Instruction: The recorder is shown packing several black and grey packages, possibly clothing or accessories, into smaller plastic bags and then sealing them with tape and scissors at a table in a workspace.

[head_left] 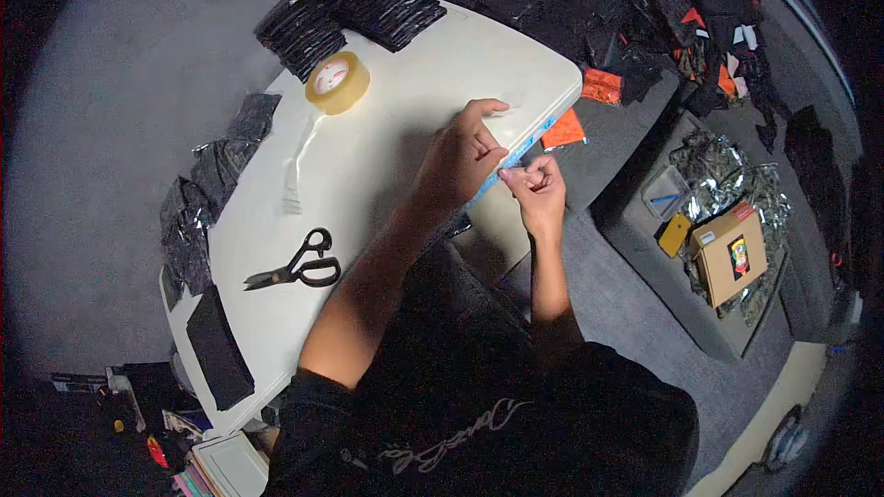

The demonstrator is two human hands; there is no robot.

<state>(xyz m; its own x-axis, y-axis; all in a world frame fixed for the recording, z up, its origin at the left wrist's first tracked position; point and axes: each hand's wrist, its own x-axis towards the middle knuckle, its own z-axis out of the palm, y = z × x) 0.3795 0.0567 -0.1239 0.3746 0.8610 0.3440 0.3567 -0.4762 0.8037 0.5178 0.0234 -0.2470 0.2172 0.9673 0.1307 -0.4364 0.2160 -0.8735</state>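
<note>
A narrow blue printed strip (527,146) runs along the right edge of the white table (396,147). My left hand (460,156) is over that edge, its thumb and a finger closed on the strip while the index finger stretches away. Just beside it, my right hand (538,191) pinches the strip's near part between thumb and fingertips, off the table's side. The exact spot of the pinch is partly hidden by the fingers. Black-handled scissors (296,265) lie slightly apart on the table left of my left forearm.
A tape roll (337,83) rests near stacked black packets (378,0); a loose clear strip (296,175) lies below it. Black packets line the left edge. Orange packets (564,129) lie on the grey seat at right. A grey bin (663,281) holds a cardboard box (727,253) and crumpled plastic.
</note>
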